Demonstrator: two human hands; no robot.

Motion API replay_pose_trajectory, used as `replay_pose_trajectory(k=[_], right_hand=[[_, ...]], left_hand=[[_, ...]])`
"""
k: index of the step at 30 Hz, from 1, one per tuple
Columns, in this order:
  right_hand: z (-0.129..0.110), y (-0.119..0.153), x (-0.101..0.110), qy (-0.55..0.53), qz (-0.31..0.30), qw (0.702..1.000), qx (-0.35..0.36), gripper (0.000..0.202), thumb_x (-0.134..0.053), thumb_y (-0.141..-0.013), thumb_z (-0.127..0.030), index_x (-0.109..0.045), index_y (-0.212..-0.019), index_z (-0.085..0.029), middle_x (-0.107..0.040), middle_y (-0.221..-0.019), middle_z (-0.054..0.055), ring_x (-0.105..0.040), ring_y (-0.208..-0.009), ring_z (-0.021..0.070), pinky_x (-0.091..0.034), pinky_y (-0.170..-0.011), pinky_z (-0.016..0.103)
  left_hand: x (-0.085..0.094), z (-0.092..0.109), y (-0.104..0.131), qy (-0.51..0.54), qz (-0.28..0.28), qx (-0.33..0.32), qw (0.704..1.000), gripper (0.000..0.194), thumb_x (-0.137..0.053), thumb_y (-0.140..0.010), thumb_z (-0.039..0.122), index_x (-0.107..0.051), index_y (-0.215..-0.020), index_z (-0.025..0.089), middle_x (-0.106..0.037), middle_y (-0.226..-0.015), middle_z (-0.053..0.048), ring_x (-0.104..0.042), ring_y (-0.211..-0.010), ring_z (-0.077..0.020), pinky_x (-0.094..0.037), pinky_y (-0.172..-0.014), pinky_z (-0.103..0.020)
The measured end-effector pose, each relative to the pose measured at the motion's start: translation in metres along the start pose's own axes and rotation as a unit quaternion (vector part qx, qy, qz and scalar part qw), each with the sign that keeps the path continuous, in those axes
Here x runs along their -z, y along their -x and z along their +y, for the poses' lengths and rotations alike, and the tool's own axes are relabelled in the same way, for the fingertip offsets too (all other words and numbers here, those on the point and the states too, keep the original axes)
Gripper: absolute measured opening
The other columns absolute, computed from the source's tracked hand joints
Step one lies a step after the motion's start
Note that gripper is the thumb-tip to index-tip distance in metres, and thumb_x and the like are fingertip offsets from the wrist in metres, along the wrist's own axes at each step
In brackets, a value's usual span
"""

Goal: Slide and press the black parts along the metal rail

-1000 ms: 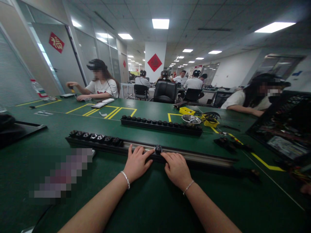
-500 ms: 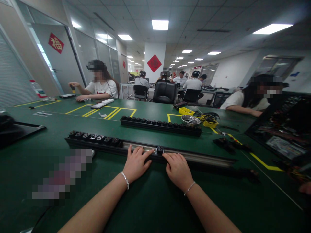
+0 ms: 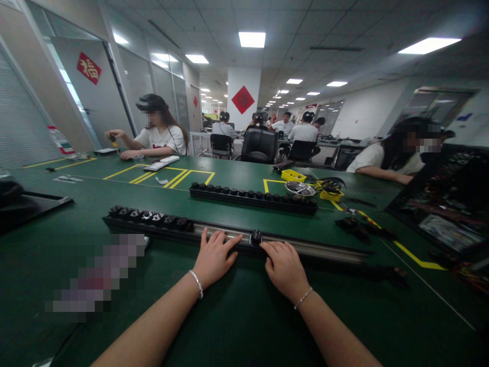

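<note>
- Ten o'clock: black modules (image 3: pixel 152 217) sit in the rail (image 3: pixel 324 251), apparently to stay aligned.
- Eleven: your left hand (image 3: pixel 214 256), spread, gripping nothing, likely steadies the rail.
- Twelve: the lone module (image 3: pixel 256 236) sits mid-rail.
- One: your right hand (image 3: pixel 286 266) rests beside it, perhaps guiding; whether gripping, I can't tell.

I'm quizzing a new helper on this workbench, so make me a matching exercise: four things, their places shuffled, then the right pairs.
1. Lone black block
2. Right hand
3. Metal bowl
4. Large black chair

A. Beyond the green table
B. At the near rail, right of the lone block
C. In the near rail, between left hand and right hand
D. Beside the yellow trays

Pairs: 1-C, 2-B, 3-D, 4-A
</note>
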State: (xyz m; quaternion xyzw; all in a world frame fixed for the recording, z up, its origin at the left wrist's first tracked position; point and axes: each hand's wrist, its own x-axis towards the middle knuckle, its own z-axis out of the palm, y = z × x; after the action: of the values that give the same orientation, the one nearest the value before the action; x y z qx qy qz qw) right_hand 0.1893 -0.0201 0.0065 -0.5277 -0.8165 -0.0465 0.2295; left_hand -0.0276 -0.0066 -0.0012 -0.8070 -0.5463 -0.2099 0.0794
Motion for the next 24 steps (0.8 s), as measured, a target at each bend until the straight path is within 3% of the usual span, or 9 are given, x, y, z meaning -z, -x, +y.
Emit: replay_pose_trajectory(k=[24], right_hand=[[0.016, 0.003, 0.008, 0.051, -0.018, 0.999, -0.001, 0.037, -0.043, -0.08, -0.014, -0.06, -0.111, -0.023, -0.065, -0.106, 0.005, -0.054, -0.102, 0.0174, -0.033, -0.096, 0.035]], left_hand=[[-0.002, -0.003, 0.001, 0.003, 0.002, -0.004, 1.0, 0.047, -0.052, -0.083, 0.032, -0.046, -0.13, 0.038, -0.059, -0.104, -0.003, -0.048, -0.112, -0.0241, -0.015, -0.107, -0.058]])
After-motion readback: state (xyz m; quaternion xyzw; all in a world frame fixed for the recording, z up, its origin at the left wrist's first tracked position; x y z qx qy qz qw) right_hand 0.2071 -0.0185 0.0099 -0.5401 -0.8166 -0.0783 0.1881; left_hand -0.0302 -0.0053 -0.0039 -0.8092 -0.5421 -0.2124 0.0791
